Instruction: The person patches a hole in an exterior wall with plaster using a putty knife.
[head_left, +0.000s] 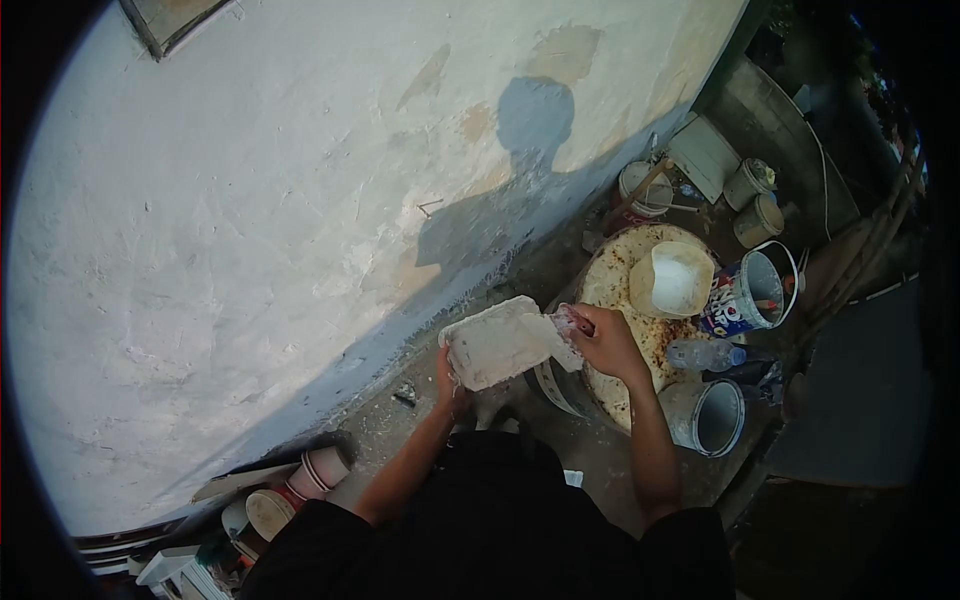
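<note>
My left hand (449, 380) grips the near left edge of a shallow, plaster-smeared rectangular tray (492, 348), its fingers mostly hidden under it. The tray is held out in front of my body, tilted, with whitish residue across its inside. In my right hand (606, 345) is a scraper (564, 340) caked with white plaster, its reddish handle partly covered by my fingers. The scraper's blade overlaps the right edge of the tray in this view.
A patchy plastered wall (250, 220) rises ahead and left. Beside my right hand stands a rusty drum (610, 270) bearing a cut-open container (645, 285) with white material. A printed bucket (735, 300), a plastic bottle (700, 354) and a grey bucket (685, 410) are nearby right.
</note>
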